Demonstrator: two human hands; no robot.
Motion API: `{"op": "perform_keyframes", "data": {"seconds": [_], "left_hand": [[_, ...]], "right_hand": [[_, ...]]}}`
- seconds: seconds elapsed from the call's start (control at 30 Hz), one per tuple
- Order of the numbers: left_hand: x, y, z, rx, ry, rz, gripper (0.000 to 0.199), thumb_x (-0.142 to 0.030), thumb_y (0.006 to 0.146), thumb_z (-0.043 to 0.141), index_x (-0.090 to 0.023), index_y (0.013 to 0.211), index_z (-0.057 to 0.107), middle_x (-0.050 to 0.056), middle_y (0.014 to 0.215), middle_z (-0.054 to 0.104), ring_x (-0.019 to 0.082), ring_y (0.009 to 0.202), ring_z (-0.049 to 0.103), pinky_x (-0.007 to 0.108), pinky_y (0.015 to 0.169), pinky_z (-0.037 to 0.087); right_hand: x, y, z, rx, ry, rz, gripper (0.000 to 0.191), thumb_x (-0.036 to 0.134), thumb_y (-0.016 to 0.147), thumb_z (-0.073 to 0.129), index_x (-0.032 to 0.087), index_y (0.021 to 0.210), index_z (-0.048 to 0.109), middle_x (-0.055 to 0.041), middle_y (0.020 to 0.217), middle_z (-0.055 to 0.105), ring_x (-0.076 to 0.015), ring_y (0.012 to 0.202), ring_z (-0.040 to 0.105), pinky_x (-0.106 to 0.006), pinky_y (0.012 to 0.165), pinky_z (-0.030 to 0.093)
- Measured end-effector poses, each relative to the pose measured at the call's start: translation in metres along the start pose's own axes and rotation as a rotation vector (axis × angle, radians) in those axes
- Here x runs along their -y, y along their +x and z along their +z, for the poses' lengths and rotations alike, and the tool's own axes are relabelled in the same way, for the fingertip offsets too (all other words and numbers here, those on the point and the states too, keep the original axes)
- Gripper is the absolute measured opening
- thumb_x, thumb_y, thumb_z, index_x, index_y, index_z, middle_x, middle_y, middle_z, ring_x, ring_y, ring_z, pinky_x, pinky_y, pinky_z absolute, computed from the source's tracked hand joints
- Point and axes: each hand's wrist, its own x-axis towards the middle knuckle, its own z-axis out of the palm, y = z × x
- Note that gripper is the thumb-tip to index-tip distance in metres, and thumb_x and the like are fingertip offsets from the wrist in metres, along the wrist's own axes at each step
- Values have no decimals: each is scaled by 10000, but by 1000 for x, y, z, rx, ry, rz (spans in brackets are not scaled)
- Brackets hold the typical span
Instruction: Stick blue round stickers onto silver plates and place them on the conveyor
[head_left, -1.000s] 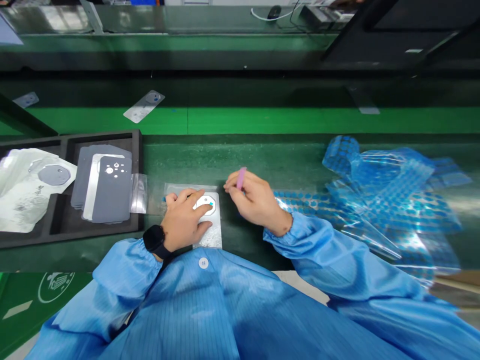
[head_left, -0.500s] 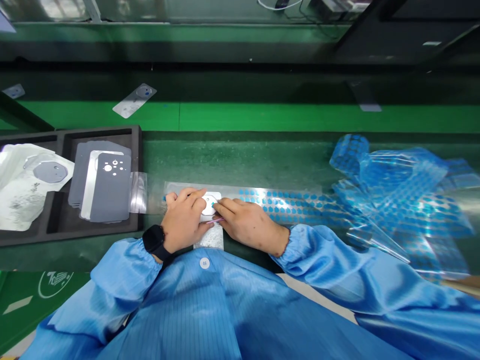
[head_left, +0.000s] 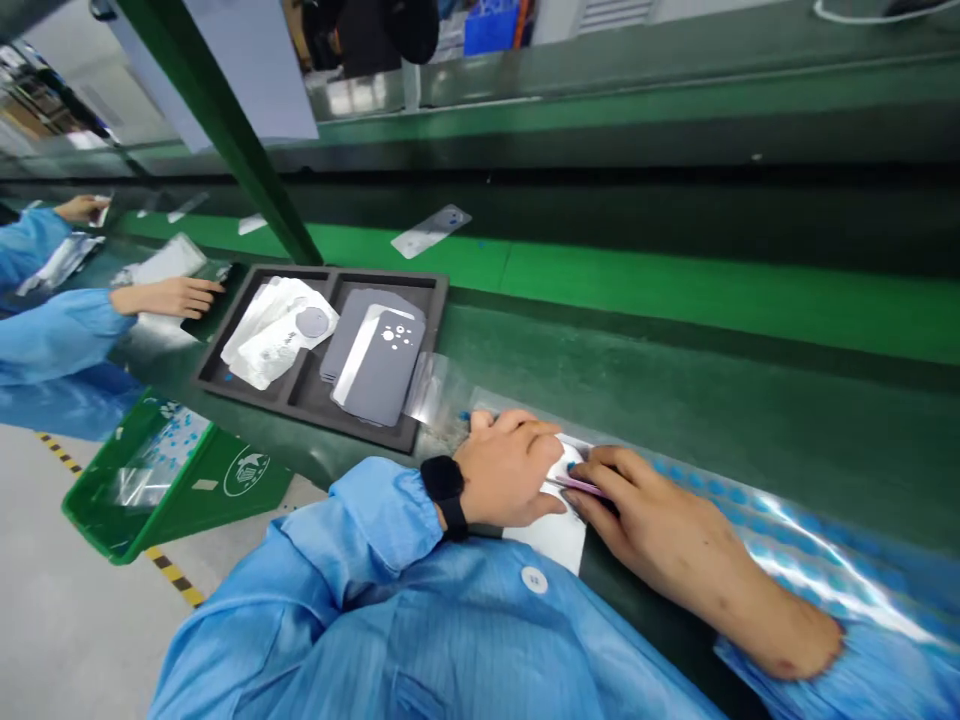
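My left hand [head_left: 514, 465] rests with bent fingers on a white sheet [head_left: 551, 540], its thumb on the near side, holding it against the bench. My right hand [head_left: 660, 525] pinches a thin pink stick-like tool [head_left: 581, 486], whose tip is at the white piece beside a small blue dot [head_left: 571, 467]. Fingers cover much of the white piece. Beneath and beyond my right hand runs a clear film strip with rows of blue dots [head_left: 720, 490].
A dark foam tray [head_left: 322, 268] holds white sheets [head_left: 281, 330] and grey phone-back-shaped sheets [head_left: 379, 365]. A green bin [head_left: 176, 510] stands on the floor at left. Another person's hand [head_left: 169, 297] works past the tray. A clear sheet [head_left: 431, 232] lies on the green strip.
My view has swung left, bringing the green bin and another person's arms into sight. The pile of blue film has left the view. Both hands stay at the white piece.
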Motion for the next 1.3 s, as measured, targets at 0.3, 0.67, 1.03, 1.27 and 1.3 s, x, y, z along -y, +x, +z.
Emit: {"op": "perform_keyframes", "data": {"seconds": [0.3,0.67,1.03,1.27,1.3], "left_hand": [[-8,-8,20,-279,52,-75,572,-522,716,740,-224,1161,541,152,1283,518,341,1161,451,481,806,416],[76,-91,-116,-859,206,-644,127,-294,859,508,-191,928,537,102,916,625,256,920,590,414,840,462],[111,-51,-118,-254,133,-919,237,-354,757,704,-206,831,535,57,840,683,243,862,665,307,728,469],[67,-72,-151,-353,255,-888,220,-207,860,480,-165,1075,477,123,918,647,296,911,656,395,771,504],[54,-74,-154,-398,288,-831,265,-185,853,458,-148,1116,457,136,942,634,303,914,652,410,775,510]], "right_hand": [[7,38,-13,58,145,260,242,380,626,629,233,810,569,-84,846,648,-249,690,644,-378,624,530],[-43,173,-137,-469,259,470,116,257,677,684,225,650,576,-7,569,526,-144,521,440,-311,556,352],[-16,114,-96,-290,137,110,155,368,670,689,243,760,666,-58,842,699,-257,758,652,-375,694,497],[-36,54,-116,-131,408,496,271,501,637,706,281,795,705,-14,481,510,-192,410,458,-327,370,346],[-36,46,-118,-140,514,566,268,498,641,700,277,793,711,-24,479,501,-187,416,450,-322,361,333]]}}
